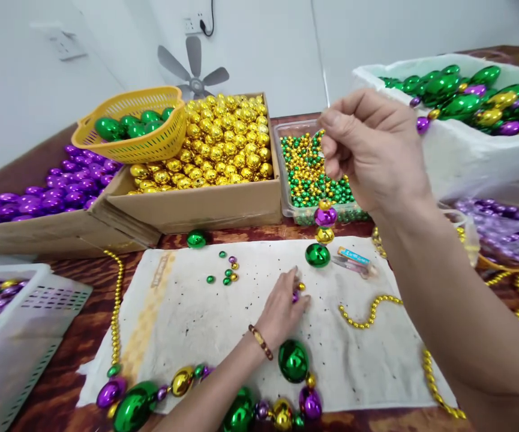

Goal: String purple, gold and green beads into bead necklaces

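Note:
My right hand is raised above the cloth, with thumb and fingers pinched on a thin string. Below it hang a gold bead, a purple bead, another gold bead and a larger green bead. My left hand, wearing a beaded bracelet, lies low over the white cloth. Its thumb and index finger are apart, beside a small gold bead and a small purple bead. A strung necklace with a big green bead curves along the cloth's near edge, partly under my left forearm.
Behind the cloth stand a box of gold beads, a yellow basket and a clear tub of small beads. A white foam box is at right, a white basket at left. Loose small beads and a cutter lie on the cloth.

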### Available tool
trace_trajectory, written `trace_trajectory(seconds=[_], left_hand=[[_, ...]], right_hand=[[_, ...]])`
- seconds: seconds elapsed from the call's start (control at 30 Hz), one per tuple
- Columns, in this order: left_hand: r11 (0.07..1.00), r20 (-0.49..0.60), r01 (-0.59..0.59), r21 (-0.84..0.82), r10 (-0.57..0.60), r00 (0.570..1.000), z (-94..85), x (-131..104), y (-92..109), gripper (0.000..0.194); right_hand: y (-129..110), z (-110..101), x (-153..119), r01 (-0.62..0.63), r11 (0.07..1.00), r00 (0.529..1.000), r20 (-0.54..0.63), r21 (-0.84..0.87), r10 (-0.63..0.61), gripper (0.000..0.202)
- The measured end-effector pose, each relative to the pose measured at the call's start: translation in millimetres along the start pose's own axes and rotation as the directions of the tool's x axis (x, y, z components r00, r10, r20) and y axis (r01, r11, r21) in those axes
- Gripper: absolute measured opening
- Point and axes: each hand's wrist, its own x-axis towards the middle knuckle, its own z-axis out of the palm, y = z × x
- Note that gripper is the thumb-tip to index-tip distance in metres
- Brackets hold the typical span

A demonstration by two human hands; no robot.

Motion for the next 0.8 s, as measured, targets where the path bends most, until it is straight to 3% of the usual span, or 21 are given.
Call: trace_trajectory(seconds=[0.07, 0.13, 0.2, 0.27, 0.33, 0.4, 0.47, 0.53, 0.67, 0.8], left_hand=[[1.0, 0.104, -0.026, 0.006, 0.025, 0.994, 2.0, -11, 12, 0.04], [0.999, 0.088, -0.049, 0.003, 0.048, 0.995, -4.4, -17, 24, 0.025], [0.999, -0.125, -0.054, -0.006, 0.053, 0.991, -20.7, -15, 35, 0.019], [0.996, -0.374, -0.091, -0.016, 0.078, 0.924, -43.6, -6, 45, 0.026], [0.982, -0.472, -0.19, 0.01, 0.172, 0.864, -66.6, 7, 57, 0.039], [0.957, -0.431, -0.289, 0.019, 0.269, 0.862, -83.4, 20, 67, 0.043], [0.947, -0.358, -0.32, -0.029, 0.289, 0.888, -92.0, 28, 75, 0.033], [0.953, -0.32, -0.289, -0.095, 0.246, 0.915, -94.2, 30, 79, 0.027], [0.963, -0.316, -0.219, -0.155, 0.161, 0.935, -92.1, 22, 72, 0.026], [0.965, -0.328, -0.147, -0.216, 0.07, 0.942, -90.0, 11, 59, 0.028]], right_hand=[[5, 2, -1, -0.027, 0.999, 0.997, 0.07, -0.033, 0.03, 0.014], [10, 5, -4, -0.066, 0.996, 0.989, 0.131, -0.063, 0.074, 0.014], [12, 9, -8, -0.103, 0.992, 0.98, 0.164, -0.075, 0.115, 0.014], [11, 16, -12, -0.13, 0.989, 0.972, 0.187, -0.069, 0.141, 0.016], [9, 28, -15, -0.149, 0.988, 0.962, 0.227, -0.034, 0.153, 0.019], [5, 42, -17, -0.172, 0.985, 0.943, 0.293, 0.014, 0.161, 0.021], [1, 53, -16, -0.181, 0.982, 0.933, 0.325, 0.063, 0.151, 0.022], [-6, 58, -9, -0.144, 0.983, 0.958, 0.265, 0.116, 0.109, 0.02], [-20, 54, 9, -0.017, 0.987, 0.999, 0.037, 0.158, 0.011, 0.016], [-16, 53, 12, -0.027, 0.992, 0.993, 0.116, 0.124, 0.012, 0.015]])
